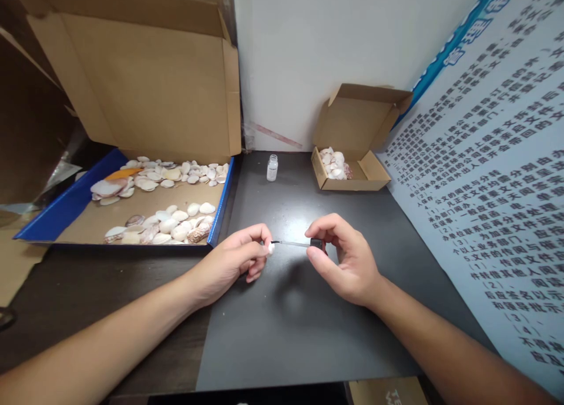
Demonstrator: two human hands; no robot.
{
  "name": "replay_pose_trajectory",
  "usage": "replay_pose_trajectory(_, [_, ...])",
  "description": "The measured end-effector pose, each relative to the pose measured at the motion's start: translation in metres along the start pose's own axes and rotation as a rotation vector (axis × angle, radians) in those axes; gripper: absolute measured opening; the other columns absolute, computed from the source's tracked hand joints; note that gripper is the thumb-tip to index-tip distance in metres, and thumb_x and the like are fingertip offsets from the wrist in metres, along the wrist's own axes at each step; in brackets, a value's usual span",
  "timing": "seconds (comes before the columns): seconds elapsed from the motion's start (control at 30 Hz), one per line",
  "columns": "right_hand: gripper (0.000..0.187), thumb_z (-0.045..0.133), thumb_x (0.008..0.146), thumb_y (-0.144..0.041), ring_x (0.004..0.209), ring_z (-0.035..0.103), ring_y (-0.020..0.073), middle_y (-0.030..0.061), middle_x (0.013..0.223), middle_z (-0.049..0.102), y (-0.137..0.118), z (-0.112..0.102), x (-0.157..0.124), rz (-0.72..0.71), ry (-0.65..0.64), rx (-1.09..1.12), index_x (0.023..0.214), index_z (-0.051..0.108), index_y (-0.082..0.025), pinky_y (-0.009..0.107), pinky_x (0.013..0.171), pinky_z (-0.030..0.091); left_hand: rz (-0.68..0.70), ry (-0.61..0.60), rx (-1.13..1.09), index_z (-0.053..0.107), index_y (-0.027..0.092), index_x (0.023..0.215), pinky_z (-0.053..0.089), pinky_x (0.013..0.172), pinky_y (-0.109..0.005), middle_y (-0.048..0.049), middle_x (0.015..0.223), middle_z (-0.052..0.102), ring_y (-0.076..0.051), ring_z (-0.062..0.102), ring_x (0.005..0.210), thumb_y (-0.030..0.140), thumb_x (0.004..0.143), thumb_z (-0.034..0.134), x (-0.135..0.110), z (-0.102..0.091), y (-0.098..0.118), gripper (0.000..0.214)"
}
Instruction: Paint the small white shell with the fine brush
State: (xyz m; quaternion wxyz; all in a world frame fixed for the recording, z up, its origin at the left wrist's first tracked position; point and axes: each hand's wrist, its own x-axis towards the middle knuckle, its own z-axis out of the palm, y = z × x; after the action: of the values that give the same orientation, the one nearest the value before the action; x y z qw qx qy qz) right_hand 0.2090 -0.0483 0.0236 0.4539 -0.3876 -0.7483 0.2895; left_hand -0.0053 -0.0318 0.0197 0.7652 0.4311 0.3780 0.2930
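Note:
My left hand (pixel 240 263) is closed in a pinch on a small white shell (pixel 271 248) just above the dark mat (pixel 282 323). My right hand (pixel 346 258) pinches the black cap (pixel 316 243) of a thin brush applicator (pixel 291 244), whose tip touches the shell. A small clear bottle (pixel 272 167) stands open on the mat farther back, between the two boxes.
A large open cardboard box (pixel 145 217) with a blue rim holds several pale shells at the left. A small open cardboard box (pixel 352 170) with a few shells sits at the back right. A printed poster (pixel 493 176) leans along the right side.

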Motion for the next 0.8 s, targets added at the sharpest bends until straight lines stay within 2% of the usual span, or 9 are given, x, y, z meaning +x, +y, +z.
replay_pose_trajectory(0.1, [0.017,0.062,0.084,-0.018,0.055,0.053,0.0109,-0.0049,0.068,0.052,0.0004,0.0002,-0.0004,-0.002,-0.02,-0.002,0.097,0.055,-0.024,0.023,0.05,0.048,0.001,-0.002,0.0,0.05,0.02,0.079,0.031,0.049,-0.021,0.0062,0.055,0.042,-0.009,0.034,0.05,0.026,0.081,0.063,-0.0004,-0.0003,-0.0006,0.015])
replay_pose_trajectory(0.27, [0.018,0.061,0.084,-0.017,0.055,0.052,0.0105,-0.0045,0.07,0.051,0.0006,0.0002,-0.0004,0.018,0.022,-0.032,0.099,0.054,-0.024,0.023,0.05,0.048,0.001,-0.005,0.005,0.05,0.019,0.079,0.032,0.05,-0.021,0.006,0.056,0.042,-0.009,0.035,0.051,0.025,0.082,0.062,-0.0005,-0.0001,-0.0003,0.013])
replay_pose_trajectory(0.4, [0.018,0.061,0.084,-0.019,0.056,0.053,0.0116,-0.0043,0.069,0.051,0.0007,0.0006,-0.001,-0.005,-0.017,-0.01,0.099,0.054,-0.024,0.023,0.05,0.048,0.004,0.0,-0.002,0.05,0.02,0.078,0.031,0.049,-0.021,0.0063,0.054,0.042,-0.009,0.033,0.05,0.025,0.081,0.062,-0.0005,0.0,-0.0001,0.014])
replay_pose_trajectory(0.57, [0.017,0.061,0.084,-0.018,0.055,0.052,0.011,-0.0045,0.069,0.052,0.0003,0.0,-0.0004,0.017,0.029,-0.083,0.098,0.054,-0.024,0.023,0.05,0.047,0.017,-0.003,0.007,0.05,0.019,0.079,0.031,0.049,-0.02,0.0063,0.055,0.042,-0.009,0.034,0.051,0.025,0.083,0.061,0.0001,-0.0013,-0.0013,0.013])
replay_pose_trajectory(0.7, [0.015,0.06,0.085,-0.019,0.055,0.053,0.0113,-0.0051,0.067,0.051,-0.0005,-0.0001,0.0003,0.008,-0.007,-0.041,0.098,0.054,-0.024,0.024,0.051,0.048,0.016,-0.009,0.013,0.05,0.02,0.08,0.031,0.049,-0.021,0.0062,0.054,0.042,-0.009,0.034,0.05,0.024,0.082,0.06,0.0009,-0.0022,-0.0014,0.011])
replay_pose_trajectory(0.8, [0.018,0.062,0.083,-0.018,0.052,0.049,0.01,-0.0069,0.064,0.047,-0.0007,0.0,0.0003,0.042,0.048,-0.099,0.098,0.054,-0.024,0.022,0.049,0.044,0.017,-0.012,0.02,0.051,0.019,0.08,0.031,0.049,-0.02,0.0063,0.055,0.042,-0.008,0.034,0.05,0.024,0.083,0.06,0.0008,-0.0016,-0.0014,0.011])
